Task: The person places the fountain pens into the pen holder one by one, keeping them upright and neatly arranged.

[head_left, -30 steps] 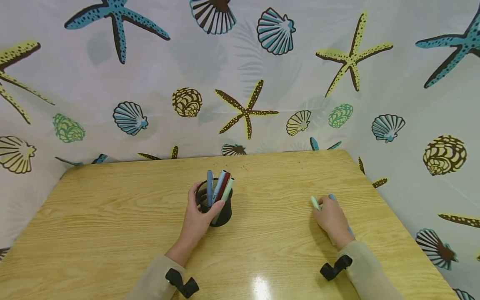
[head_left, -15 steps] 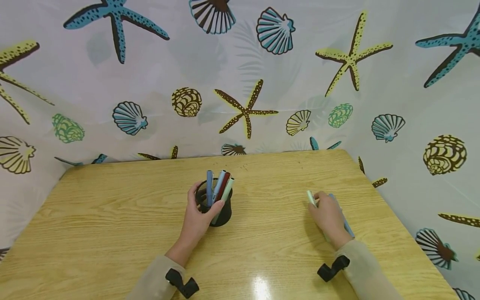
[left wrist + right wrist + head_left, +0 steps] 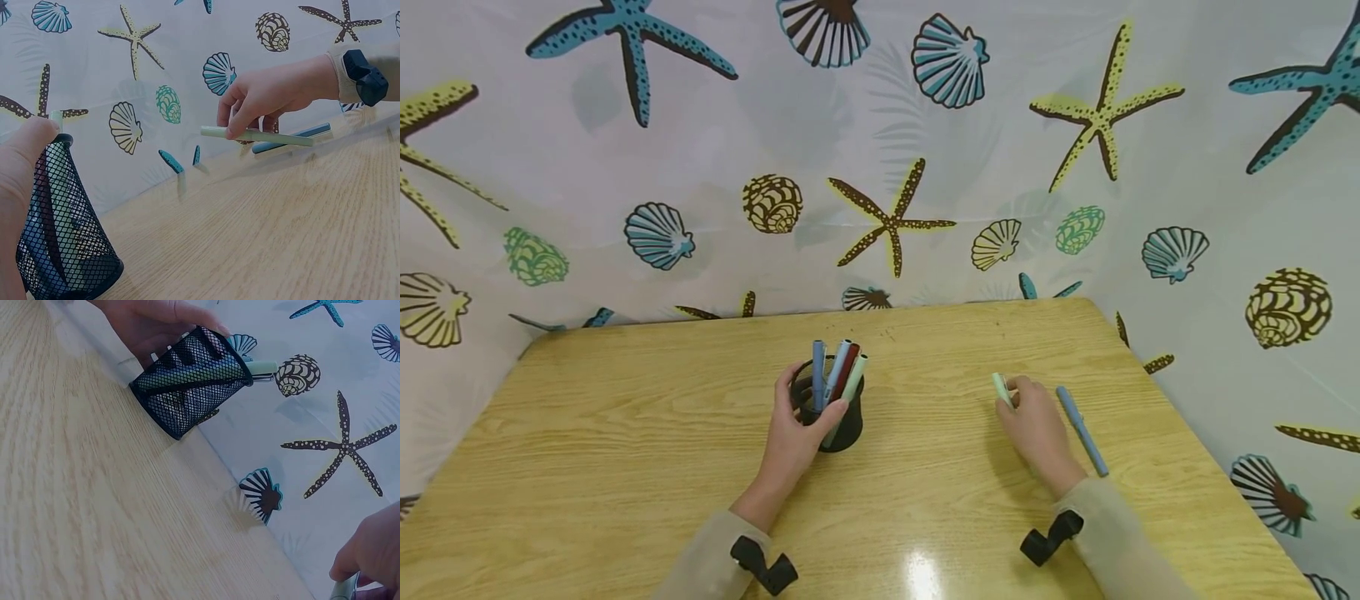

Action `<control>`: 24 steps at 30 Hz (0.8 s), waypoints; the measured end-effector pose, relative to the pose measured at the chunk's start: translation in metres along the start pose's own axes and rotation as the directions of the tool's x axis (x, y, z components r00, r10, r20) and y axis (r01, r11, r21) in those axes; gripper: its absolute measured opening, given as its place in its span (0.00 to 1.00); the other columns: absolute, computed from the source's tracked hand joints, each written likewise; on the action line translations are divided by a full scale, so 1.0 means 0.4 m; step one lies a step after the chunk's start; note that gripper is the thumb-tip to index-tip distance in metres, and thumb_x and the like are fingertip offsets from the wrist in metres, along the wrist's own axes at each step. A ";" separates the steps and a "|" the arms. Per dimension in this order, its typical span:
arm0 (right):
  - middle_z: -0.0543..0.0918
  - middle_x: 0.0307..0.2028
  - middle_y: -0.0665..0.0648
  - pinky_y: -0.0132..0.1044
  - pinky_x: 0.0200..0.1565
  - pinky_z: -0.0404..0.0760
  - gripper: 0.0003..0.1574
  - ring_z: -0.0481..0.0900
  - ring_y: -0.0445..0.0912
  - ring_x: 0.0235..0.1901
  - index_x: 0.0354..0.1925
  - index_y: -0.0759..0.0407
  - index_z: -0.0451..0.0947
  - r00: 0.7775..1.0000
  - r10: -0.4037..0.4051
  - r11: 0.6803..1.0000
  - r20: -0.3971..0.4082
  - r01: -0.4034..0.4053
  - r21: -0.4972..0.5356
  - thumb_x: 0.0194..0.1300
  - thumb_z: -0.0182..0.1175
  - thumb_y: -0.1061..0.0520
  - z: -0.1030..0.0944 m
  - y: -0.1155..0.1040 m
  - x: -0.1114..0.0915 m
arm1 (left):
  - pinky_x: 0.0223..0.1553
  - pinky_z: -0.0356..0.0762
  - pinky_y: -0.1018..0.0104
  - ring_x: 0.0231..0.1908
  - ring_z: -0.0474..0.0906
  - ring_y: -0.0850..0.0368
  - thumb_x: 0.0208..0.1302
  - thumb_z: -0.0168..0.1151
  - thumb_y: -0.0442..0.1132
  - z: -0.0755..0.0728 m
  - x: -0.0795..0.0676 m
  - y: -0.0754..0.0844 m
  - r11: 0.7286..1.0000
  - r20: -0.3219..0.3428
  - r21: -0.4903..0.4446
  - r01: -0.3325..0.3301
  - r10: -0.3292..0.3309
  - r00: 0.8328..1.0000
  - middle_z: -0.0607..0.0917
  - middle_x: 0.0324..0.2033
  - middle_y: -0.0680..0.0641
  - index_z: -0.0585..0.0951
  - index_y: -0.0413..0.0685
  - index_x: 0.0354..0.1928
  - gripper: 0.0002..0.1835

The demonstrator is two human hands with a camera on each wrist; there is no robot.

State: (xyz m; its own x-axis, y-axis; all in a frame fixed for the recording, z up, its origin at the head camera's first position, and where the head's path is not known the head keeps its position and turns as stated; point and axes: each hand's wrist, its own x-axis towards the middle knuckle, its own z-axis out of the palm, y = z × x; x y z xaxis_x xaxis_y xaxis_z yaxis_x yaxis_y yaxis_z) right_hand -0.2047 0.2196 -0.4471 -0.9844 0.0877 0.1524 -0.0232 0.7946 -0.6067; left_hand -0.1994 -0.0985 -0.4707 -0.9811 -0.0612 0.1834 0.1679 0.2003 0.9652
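In the head view we are seeing pale cloth [image 3: 715, 142] hanging behind a wood-grained table [image 3: 610, 467], with a brown starfish print [image 3: 891, 222] sitting at twelve o'clock, a yellow starfish print [image 3: 1102, 118] at two, a brown-and-yellow shell print [image 3: 1288, 307] at three, and a glare patch [image 3: 922, 575] shining at six.
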 end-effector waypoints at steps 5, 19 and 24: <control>0.75 0.33 0.59 0.37 0.25 0.70 0.19 0.70 0.48 0.26 0.51 0.65 0.73 1.000 -0.027 1.000 -0.001 0.027 0.001 0.64 0.57 0.57 0.010 -0.017 -0.001 | 0.54 0.61 0.48 0.56 0.65 0.48 0.55 0.67 0.51 -0.001 0.003 -0.002 1.000 0.003 -0.004 -0.006 0.006 1.000 0.67 0.57 0.44 0.53 0.61 0.68 0.43; 0.75 0.34 0.58 0.36 0.24 0.69 0.18 0.70 0.47 0.25 0.50 0.64 0.73 0.998 -0.064 0.998 0.003 0.064 0.028 0.64 0.58 0.57 0.030 -0.065 -0.008 | 0.56 0.60 0.48 0.57 0.64 0.50 0.55 0.67 0.53 -0.001 0.002 0.000 1.000 0.000 -0.015 0.002 -0.002 1.000 0.67 0.58 0.45 0.53 0.62 0.68 0.43; 0.74 0.33 0.57 0.36 0.23 0.68 0.17 0.69 0.46 0.24 0.50 0.63 0.74 0.997 -0.082 0.996 0.001 0.082 0.045 0.64 0.58 0.57 0.038 -0.088 -0.009 | 0.56 0.60 0.48 0.57 0.64 0.50 0.55 0.67 0.53 -0.002 0.003 0.003 1.000 0.003 -0.010 -0.001 0.001 1.000 0.67 0.58 0.45 0.52 0.62 0.68 0.44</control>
State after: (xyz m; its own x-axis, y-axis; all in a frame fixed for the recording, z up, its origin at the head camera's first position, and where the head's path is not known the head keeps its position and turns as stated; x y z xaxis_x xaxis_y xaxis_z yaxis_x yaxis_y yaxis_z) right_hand -0.2029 0.1821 -0.4383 -0.9794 0.0213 0.2009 -0.1117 0.7715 -0.6264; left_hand -0.2002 -0.0993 -0.4693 -0.9813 -0.0578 0.1835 0.1696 0.1906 0.9669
